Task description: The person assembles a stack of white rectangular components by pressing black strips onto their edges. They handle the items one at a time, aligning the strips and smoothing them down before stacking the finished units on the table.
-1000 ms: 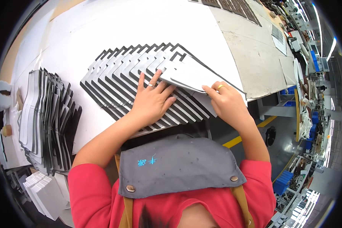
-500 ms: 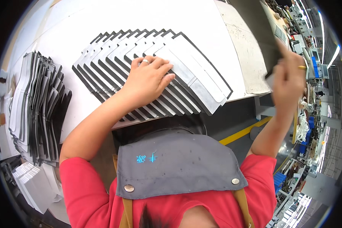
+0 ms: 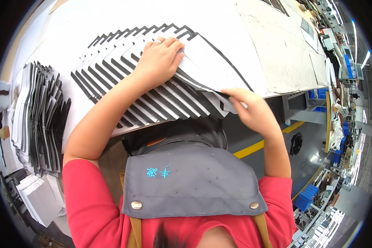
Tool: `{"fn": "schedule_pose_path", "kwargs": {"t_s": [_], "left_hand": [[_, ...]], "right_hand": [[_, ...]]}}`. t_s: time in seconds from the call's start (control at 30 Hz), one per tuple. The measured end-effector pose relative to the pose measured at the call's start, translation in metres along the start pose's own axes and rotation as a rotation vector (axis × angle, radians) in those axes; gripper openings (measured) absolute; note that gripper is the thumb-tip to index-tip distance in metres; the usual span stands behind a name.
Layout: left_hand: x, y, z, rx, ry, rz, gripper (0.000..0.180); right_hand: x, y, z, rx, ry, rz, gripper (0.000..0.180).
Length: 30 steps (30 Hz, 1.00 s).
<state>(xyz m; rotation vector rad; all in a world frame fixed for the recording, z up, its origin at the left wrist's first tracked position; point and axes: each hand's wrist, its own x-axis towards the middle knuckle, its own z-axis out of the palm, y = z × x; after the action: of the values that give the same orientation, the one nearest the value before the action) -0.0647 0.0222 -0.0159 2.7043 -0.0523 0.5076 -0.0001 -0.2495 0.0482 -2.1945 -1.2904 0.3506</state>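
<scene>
Right-hand grip [image 3: 249, 109] pinches the near end of the dark-edged top sheet [image 3: 211, 62] by the counter's [image 3: 217, 18] near edge; left hand [image 3: 160, 61] lies over the fanned sheets [image 3: 107, 73], its hold impossible to tell.

Sheets [image 3: 165, 99] are lying overlapped at the counter's [image 3: 91, 18] near edge; a pile [image 3: 39, 118] is standing left.

On my feed, the left hand [image 3: 161, 60] rests on a fanned row of dark-edged sheets [image 3: 115, 76] while the right hand [image 3: 249, 105] pinches the near edge of the rightmost sheet [image 3: 213, 62]; another pile [image 3: 35, 120] stands left.
</scene>
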Motion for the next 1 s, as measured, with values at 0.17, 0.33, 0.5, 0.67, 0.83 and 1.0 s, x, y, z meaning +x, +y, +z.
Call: {"fn": "schedule_pose_path", "kwargs": {"t_s": [0.17,0.33,0.5,0.67,0.83,1.0], "left_hand": [[-0.002,0.003,0.006,0.041,-0.006,-0.035,0.034],[0.003,0.008,-0.002,0.116,-0.076,0.006,0.045],[0.014,0.007,-0.006,-0.006,-0.079,-0.155,0.055],[0.035,0.004,-0.011,-0.285,0.006,-0.197,0.061],[0.023,-0.003,-0.006,-0.07,0.032,-0.009,0.035],[0.027,-0.011,0.009,-0.256,0.173,0.036,0.035]], "right_hand": [[0.0,0.041,-0.049,0.278,0.376,0.439,0.022],[-0.009,0.053,-0.083,0.281,0.733,0.247,0.022],[0.017,0.012,-0.021,-0.152,0.278,-0.185,0.038],[0.002,-0.012,0.017,-0.294,-0.034,-0.182,0.047],[-0.031,0.003,-0.004,-0.356,-0.088,-0.09,0.059],[-0.038,0.036,0.007,-0.43,0.096,-0.206,0.05]]}}
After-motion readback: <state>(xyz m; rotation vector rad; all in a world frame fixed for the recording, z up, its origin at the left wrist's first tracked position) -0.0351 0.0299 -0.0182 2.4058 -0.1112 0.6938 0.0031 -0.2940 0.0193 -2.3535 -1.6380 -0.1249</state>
